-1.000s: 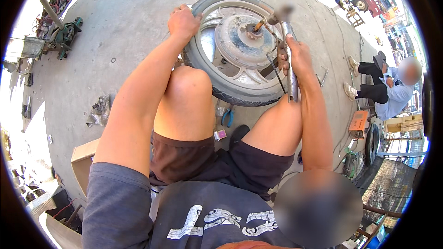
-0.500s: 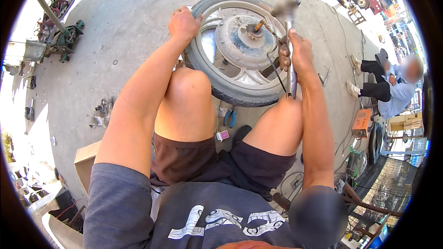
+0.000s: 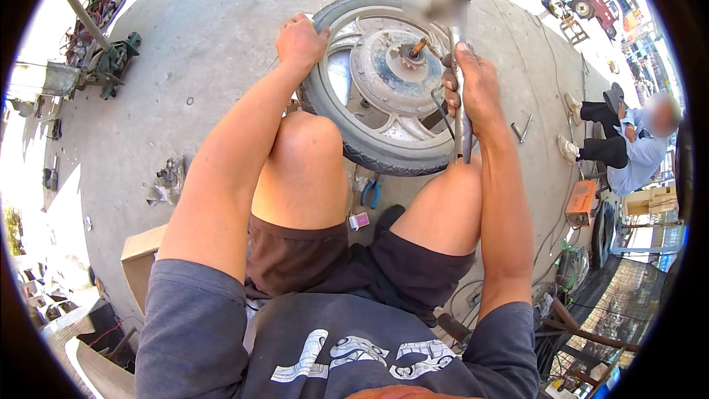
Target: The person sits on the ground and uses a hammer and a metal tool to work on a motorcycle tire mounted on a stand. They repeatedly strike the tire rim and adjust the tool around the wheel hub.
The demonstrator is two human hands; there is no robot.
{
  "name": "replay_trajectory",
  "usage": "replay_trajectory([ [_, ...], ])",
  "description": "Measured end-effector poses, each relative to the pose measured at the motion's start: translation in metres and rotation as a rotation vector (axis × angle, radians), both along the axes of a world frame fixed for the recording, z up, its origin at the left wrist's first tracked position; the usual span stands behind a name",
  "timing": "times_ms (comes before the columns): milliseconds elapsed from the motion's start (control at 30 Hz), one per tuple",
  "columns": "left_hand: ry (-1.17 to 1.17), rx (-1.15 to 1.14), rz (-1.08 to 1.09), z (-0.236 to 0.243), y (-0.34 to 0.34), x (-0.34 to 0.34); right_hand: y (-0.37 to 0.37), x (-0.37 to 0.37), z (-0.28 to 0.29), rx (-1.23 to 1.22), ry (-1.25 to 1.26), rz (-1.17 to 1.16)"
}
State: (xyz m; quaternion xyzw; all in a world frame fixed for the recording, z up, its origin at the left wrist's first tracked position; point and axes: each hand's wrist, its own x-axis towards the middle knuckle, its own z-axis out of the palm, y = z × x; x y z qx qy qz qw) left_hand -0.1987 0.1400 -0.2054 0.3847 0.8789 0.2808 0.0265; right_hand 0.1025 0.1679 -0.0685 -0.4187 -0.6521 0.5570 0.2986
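Observation:
A spoked cast wheel with a black tyre lies flat on the ground in front of my knees, its round metal hub and rusty axle facing up. My left hand is closed at the tyre's left edge; what its fingers grip is hidden. In my right hand is a hammer with a metal handle. Its head is partly smeared and stands over the wheel's far right edge, while the handle's end comes down by my right knee. A dark cable runs from the hub beneath the right hand.
Between my legs lie blue-handled pliers and a small box. Another tool rests right of the wheel. A seated person is at the right, near an orange box. A cardboard box stands by my left elbow.
The hammer's head has shifted left over the wheel, with my right hand still round its handle. My left hand keeps its place at the tyre's edge. The whole view has shifted slightly.

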Motion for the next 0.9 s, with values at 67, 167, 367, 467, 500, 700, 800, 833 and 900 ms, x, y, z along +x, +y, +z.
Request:
replay_trajectory([
  [67,-0.009,-0.002,0.003,0.000,0.000,0.000,-0.004,-0.010,-0.001,-0.058,-0.088,0.022],
  [167,-0.008,0.007,0.000,0.001,0.002,0.004,-0.005,-0.014,-0.006,-0.045,-0.171,0.062],
  [367,0.007,0.017,0.009,0.003,0.005,0.003,0.001,-0.016,0.007,0.026,-0.044,0.105],
  [467,-0.002,0.008,0.009,-0.001,0.004,0.001,0.006,-0.021,-0.011,-0.059,-0.307,0.136],
  [500,-0.009,0.002,0.010,-0.003,0.002,0.000,0.003,-0.023,-0.010,-0.030,-0.313,0.144],
  [700,-0.012,0.027,-0.012,0.010,-0.002,0.006,-0.010,-0.016,0.001,0.024,-0.149,0.062],
  [800,0.042,0.036,0.002,0.001,0.001,0.001,-0.010,-0.017,-0.003,0.008,-0.204,0.062],
  [833,0.039,0.030,0.003,-0.002,0.000,0.000,-0.009,-0.016,-0.006,-0.007,-0.224,0.084],
  [900,0.033,0.016,0.005,-0.005,-0.002,0.002,-0.009,-0.013,-0.010,-0.039,-0.263,0.127],
])
